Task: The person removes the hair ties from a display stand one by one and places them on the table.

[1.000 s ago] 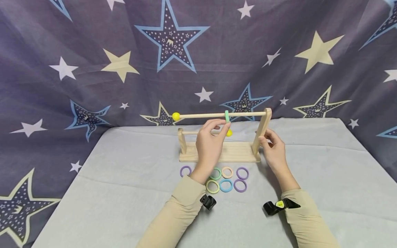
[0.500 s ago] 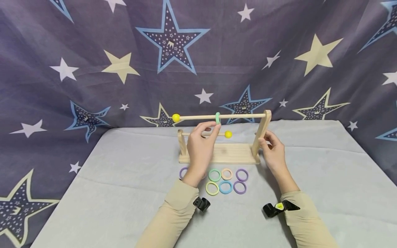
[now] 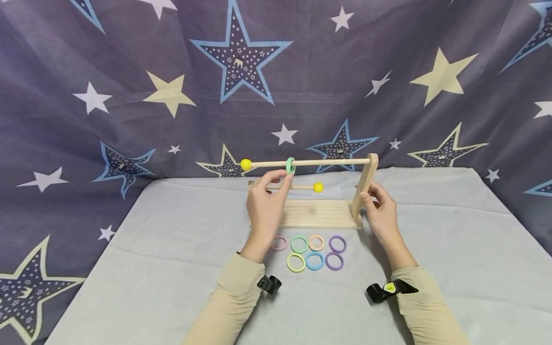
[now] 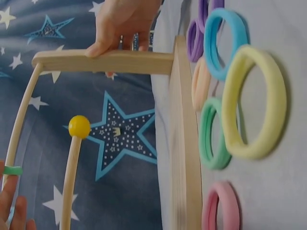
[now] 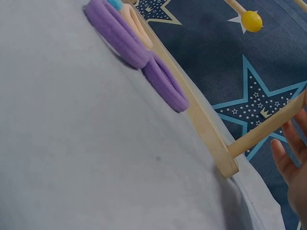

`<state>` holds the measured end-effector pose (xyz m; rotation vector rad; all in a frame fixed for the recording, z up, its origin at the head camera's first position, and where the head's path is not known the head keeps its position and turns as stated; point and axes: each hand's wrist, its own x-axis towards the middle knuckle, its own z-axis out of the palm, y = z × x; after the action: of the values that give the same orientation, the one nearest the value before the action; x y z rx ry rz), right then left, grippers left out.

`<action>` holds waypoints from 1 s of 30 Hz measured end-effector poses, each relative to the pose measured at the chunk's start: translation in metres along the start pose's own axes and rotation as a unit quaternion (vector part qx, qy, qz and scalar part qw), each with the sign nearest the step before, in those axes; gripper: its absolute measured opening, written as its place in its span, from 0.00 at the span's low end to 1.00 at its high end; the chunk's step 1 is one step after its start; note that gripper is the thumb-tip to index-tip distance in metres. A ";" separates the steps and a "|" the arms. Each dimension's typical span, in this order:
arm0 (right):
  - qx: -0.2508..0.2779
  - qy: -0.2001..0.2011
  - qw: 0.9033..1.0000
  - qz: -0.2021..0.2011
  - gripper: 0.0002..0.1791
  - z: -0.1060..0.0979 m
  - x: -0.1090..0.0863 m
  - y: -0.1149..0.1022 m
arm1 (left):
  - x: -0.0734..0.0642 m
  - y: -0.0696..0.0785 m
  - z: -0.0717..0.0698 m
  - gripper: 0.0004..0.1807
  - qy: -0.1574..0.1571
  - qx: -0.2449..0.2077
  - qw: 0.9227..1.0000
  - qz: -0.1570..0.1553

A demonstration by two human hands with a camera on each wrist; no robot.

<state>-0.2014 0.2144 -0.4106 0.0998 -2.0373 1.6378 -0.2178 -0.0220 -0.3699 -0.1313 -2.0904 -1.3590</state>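
My left hand (image 3: 264,206) pinches a mint-green hair tie (image 3: 288,166) between thumb and fingertips. The hair tie encircles the upper rod (image 3: 332,162) of a wooden rack (image 3: 319,221), left of the rod's middle. A yellow ball (image 3: 246,165) caps that rod's free left end. Below runs a shorter rod (image 3: 302,187) with its own yellow ball (image 3: 318,187) at the right; my left hand covers part of it and most of its post. My right hand (image 3: 381,208) holds the tall right post (image 3: 364,184), thumb on the near side.
In front of the rack's base lie several hair ties: pink (image 4: 231,211), green (image 4: 218,162), yellow (image 4: 276,108), blue (image 4: 240,36), peach (image 5: 139,31) and two purple, one nearer (image 5: 115,31). Grey cloth (image 3: 431,230) covers the table. A star-patterned curtain (image 3: 302,100) hangs behind.
My left hand has slid the green hair tie leftward along the upper rod. It now covers the left post and the leftmost purple hair tie; the pink one shows. The right hand stays on its post.
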 end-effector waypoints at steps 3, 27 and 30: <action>0.003 0.000 1.000 0.001 0.15 0.000 -0.001 0.000 | 0.001 -0.003 -0.004 0.09 0.004 0.010 1.000 0.000; -0.004 -0.002 1.000 0.009 0.15 0.000 0.000 -0.001 | 0.011 -0.019 -0.032 0.10 0.026 0.003 0.999 -0.023; -0.008 -0.001 1.000 0.004 0.15 0.000 0.000 -0.001 | 0.011 -0.020 -0.035 0.10 0.029 0.003 0.999 -0.029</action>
<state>-0.2006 0.2141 -0.4094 0.0873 -2.0549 1.6266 -0.2188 -0.0639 -0.3707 -0.0275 -2.0634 -1.3754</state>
